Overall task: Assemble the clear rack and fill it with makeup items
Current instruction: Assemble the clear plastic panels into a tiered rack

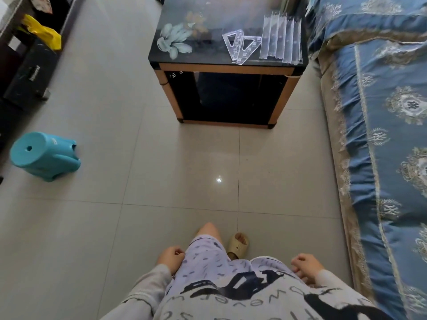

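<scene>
Step in hand: approach. Assembly has not begun. The rack parts lie loose on the bench (221,66), at the end nearest the bed (381,88): two overlapping triangular side pieces (240,46), with a row of flat panels (280,39) just to their right. The left hand (171,258) and right hand (305,266) hang at the person's sides, fingers loosely curled, holding nothing. Next move, as I judge it: close in on the bench, then take up one side piece and one panel. No makeup items are in view.

Unassembled clear rack panels (280,39) flat on table (208,58)
</scene>
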`<state>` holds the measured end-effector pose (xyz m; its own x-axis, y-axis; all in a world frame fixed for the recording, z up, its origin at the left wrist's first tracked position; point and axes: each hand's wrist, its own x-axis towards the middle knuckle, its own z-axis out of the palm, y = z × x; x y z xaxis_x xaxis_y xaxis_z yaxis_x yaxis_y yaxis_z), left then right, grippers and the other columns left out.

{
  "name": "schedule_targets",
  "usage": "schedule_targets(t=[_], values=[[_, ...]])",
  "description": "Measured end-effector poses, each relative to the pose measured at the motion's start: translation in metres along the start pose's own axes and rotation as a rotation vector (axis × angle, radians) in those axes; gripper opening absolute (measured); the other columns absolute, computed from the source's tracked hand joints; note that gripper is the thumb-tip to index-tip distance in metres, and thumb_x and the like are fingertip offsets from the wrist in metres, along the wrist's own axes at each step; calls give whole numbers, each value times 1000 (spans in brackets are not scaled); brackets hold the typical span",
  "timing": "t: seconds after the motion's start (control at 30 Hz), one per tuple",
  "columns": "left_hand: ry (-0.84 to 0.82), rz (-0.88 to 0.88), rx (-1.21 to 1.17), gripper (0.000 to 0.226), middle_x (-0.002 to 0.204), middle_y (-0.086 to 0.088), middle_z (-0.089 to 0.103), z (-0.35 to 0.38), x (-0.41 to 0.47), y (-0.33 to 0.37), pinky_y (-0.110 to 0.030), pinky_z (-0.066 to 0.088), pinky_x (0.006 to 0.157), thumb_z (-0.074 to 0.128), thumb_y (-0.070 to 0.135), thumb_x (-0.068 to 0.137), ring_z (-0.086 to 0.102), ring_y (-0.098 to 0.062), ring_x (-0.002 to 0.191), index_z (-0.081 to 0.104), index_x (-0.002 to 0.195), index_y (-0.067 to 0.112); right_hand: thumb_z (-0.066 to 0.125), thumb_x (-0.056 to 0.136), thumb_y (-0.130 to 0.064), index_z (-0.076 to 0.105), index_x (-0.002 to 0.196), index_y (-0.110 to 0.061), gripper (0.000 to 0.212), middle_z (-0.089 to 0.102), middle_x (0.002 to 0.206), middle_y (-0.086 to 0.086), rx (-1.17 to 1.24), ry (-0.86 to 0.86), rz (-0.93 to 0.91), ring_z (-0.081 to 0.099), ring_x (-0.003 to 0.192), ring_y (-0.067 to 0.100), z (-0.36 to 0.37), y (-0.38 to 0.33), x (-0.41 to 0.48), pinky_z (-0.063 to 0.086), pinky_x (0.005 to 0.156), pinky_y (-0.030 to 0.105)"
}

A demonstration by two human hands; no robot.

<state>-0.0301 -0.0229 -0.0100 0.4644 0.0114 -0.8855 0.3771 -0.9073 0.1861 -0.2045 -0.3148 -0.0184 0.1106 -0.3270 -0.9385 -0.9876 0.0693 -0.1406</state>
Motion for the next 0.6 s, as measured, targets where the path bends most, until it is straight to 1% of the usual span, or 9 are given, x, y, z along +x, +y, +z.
schedule_targets(t=[0.03,0.1,0.17,0.27,0.33,0.4,0.43,0.5,0.6], values=[[7,-17,3,37,83,-8,55,0,2,-1,-20,33,71,48,5,88,46,-18,81,46,56,23,39,95,0,41,62,-8,34,42,59,10,-20,8,-21,38,39,16,-4,-10,3,24,27,6],[-5,-51,9,37,73,-8,54,-1,3,-1,-20,32,71,48,6,89,46,-18,82,46,56,23,40,95,-2,42,64,-9,32,42,61,10,-10,-8,-95,36,47,16,-13,-35,9,24,27,5],[-16,-74,33,36,65,-2,51,-4,5,3,-19,32,72,48,9,89,46,-18,83,46,57,24,41,95,-2,43,64,-10,33,43,61,9,80,-11,-145,36,48,16,-21,-65,11,25,27,5],[-36,-85,49,34,75,-5,54,-13,18,15,-18,34,69,48,9,89,48,-18,82,48,59,24,42,95,-2,46,65,-12,32,46,62,8,155,-25,-206,39,48,16,-30,-108,15,27,26,8],[-39,-82,59,35,66,-2,54,-23,30,29,-17,36,55,48,6,89,50,-19,69,49,58,22,41,95,-1,47,69,-11,29,47,62,8,177,-22,-243,43,45,14,-35,-133,19,28,28,9],[-33,-87,60,36,59,5,51,-35,43,45,-14,34,48,48,5,89,45,-10,54,49,57,22,40,95,-1,48,75,-9,23,47,62,8,213,-22,-252,47,33,7,-40,-156,24,29,29,8],[-33,-87,61,36,59,6,50,-43,51,55,-18,35,51,47,6,89,43,-7,53,49,58,22,41,95,-1,48,76,-8,23,48,62,8,234,-19,-252,46,29,3,-41,-168,26,29,29,8],[-47,-74,90,35,60,4,50,-60,70,74,-21,34,59,46,6,90,42,-6,53,48,58,21,41,95,-1,49,73,-10,25,49,62,7,251,-24,-237,47,34,6,-44,-188,33,31,31,10],[-40,-30,83,38,55,0,49,-93,98,114,-20,34,55,44,0,89,41,-11,49,47,55,17,41,95,-1,48,69,-11,29,49,62,7,265,-17,-192,45,39,10,-47,-216,43,31,30,11]])
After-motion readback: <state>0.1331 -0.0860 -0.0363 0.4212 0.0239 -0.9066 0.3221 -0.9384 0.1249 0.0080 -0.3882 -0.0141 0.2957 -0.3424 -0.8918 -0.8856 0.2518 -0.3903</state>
